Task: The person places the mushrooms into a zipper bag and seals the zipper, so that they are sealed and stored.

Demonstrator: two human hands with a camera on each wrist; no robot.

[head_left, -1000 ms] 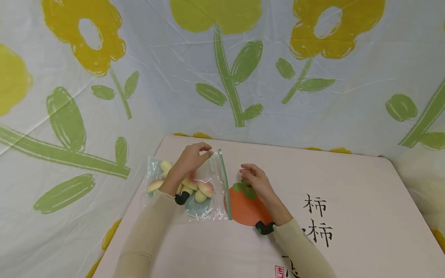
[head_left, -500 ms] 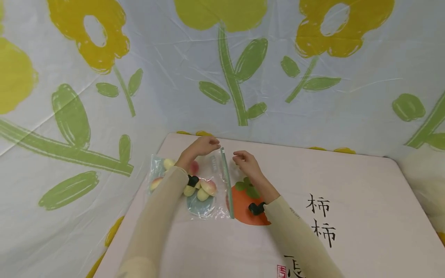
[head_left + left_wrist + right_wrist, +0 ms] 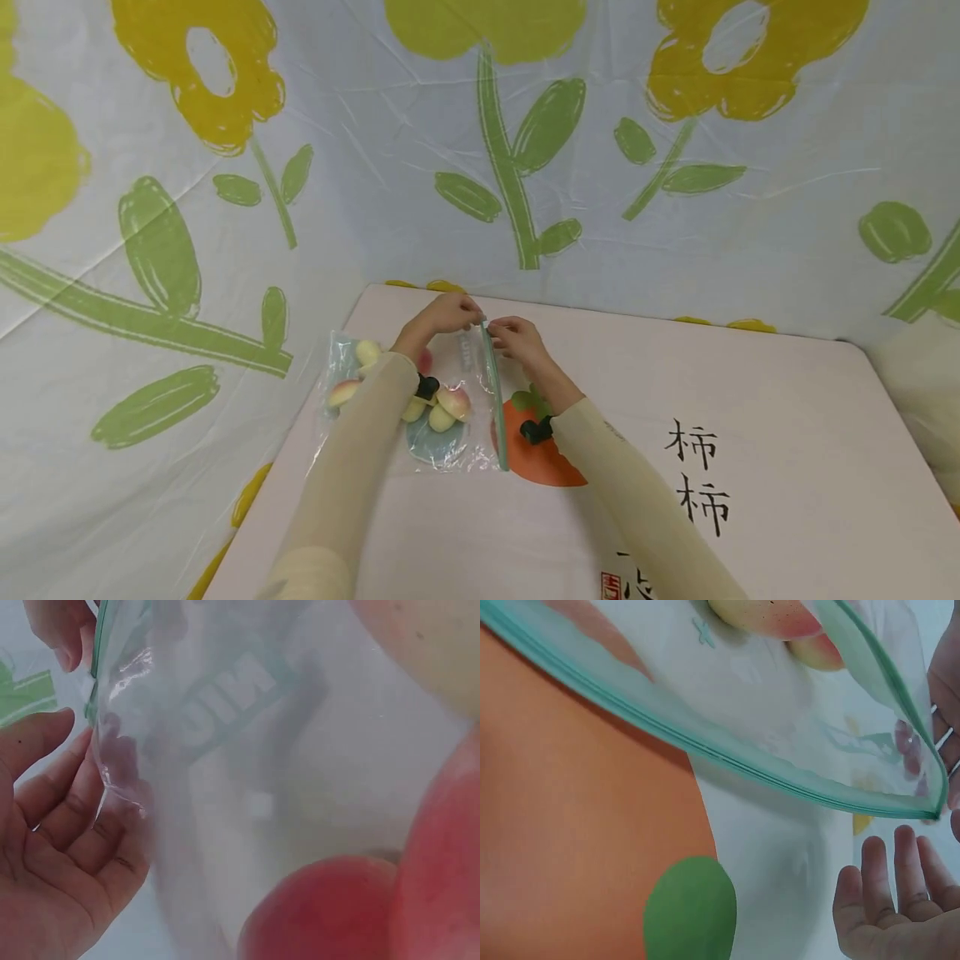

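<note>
A clear zip bag (image 3: 480,433) with a green zip edge (image 3: 495,400) lies on the table. Several pink and cream peach-like or mushroom-like pieces (image 3: 453,402) show through its plastic. At the far corner of the zip edge is my left hand (image 3: 448,313). In the left wrist view, that hand's fingers (image 3: 64,802) touch the bag's edge, partly behind the plastic, with the thumb apart from them. My right hand (image 3: 525,343) is beside the same corner. Its fingers (image 3: 876,877) are loosely extended and appear apart from the zip edge in the right wrist view.
The pink tabletop (image 3: 787,433) bears an orange persimmon print (image 3: 555,458), black characters (image 3: 701,500) and a red seal print (image 3: 611,586). A flower-patterned cloth (image 3: 360,167) hangs behind the table and along its left side.
Both hands have moved toward the far corner of the zip edge. The left has moved right and away over the bag; the right has moved left, closing the gap between them.
</note>
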